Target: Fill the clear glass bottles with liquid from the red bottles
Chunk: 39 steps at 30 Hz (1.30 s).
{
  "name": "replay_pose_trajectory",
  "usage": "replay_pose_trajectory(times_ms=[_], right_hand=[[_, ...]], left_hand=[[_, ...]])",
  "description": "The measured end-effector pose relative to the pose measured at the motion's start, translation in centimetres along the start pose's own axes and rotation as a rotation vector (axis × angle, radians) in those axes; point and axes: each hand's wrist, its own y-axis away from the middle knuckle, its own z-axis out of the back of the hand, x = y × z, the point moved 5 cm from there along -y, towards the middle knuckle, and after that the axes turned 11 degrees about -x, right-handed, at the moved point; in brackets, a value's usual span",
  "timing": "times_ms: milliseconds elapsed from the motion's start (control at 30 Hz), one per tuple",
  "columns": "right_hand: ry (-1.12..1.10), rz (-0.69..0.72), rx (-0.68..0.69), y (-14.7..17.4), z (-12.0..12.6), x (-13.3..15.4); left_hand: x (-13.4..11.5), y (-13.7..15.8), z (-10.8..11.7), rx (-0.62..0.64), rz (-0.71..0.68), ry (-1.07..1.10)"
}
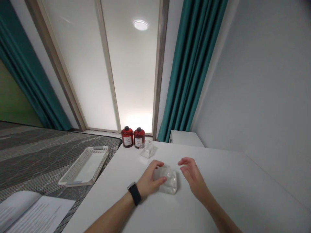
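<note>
On the white table (116,181), my left hand (152,181), with a dark watch (134,193) at the wrist, grips the upper left part of a clear square glass bottle (172,185). Its thumb lies across the near side and the fingers curl round the far side, hiding part of the bottle. To the right, my right hand (190,173) is raised with its fingers apart and bent, holding nothing and not touching the glass. Farther back stands a second clear glass piece (148,150), whose exact shape is hard to make out.
Two red bottles (127,139) with black caps and white labels stand at the table's far left corner. Left of the table, a white perforated basket (85,168) and an open book (36,210) lie on a dark striped surface. A white cabinet (186,138) stands behind the table.
</note>
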Motion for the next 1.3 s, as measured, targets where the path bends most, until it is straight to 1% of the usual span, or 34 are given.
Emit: replay_pose_trajectory(times_ms=[33,67,133,200,267,400,633,733,833,1000,1100,1300], right_hand=[[-0.026,-0.034,0.032,1.1,-0.4,-1.2],[-0.027,-0.062,0.097,2.1,-1.0,-2.1],[-0.008,-0.115,0.208,3.4,-2.3,-3.0],[0.024,-0.17,0.251,3.9,-3.1,-3.2],[0.049,-0.195,0.242,3.8,-3.7,-3.1],[0.087,-0.194,0.212,3.6,-4.2,-2.5],[0.11,-0.183,0.207,3.7,-4.1,-2.1],[0.11,-0.183,0.206,3.6,-4.1,-2.1],[0.121,-0.199,0.215,3.7,-4.1,-2.1],[0.137,-0.227,0.24,3.6,-4.0,-2.0],[0.134,-0.231,0.26,3.5,-3.9,-1.8],[0.136,-0.232,0.311,3.0,-3.5,-1.7]], left_hand=[[-0.5,-0.1,0.2,-0.055,-0.01,-0.028],[-1.0,-0.2,0.4,-0.096,-0.022,-0.055],[-2.0,-0.4,0.2,-0.125,-0.05,-0.094],[-2.7,-0.5,-0.1,-0.131,-0.053,-0.145],[-3.1,-0.5,-0.5,-0.147,-0.019,-0.224],[-3.3,-0.7,-1.0,-0.181,0.066,-0.363],[-3.8,-1.1,-1.3,-0.209,0.079,-0.541],[-3.8,-1.3,-1.5,-0.161,0.121,-0.552],[-3.5,-1.4,-1.6,-0.117,0.157,-0.514],[-2.9,-1.6,-1.5,-0.07,0.173,-0.423],[-2.5,-2.0,-1.4,-0.026,0.17,-0.386],[-2.4,-2.9,-1.3,0.08,0.11,-0.345]])
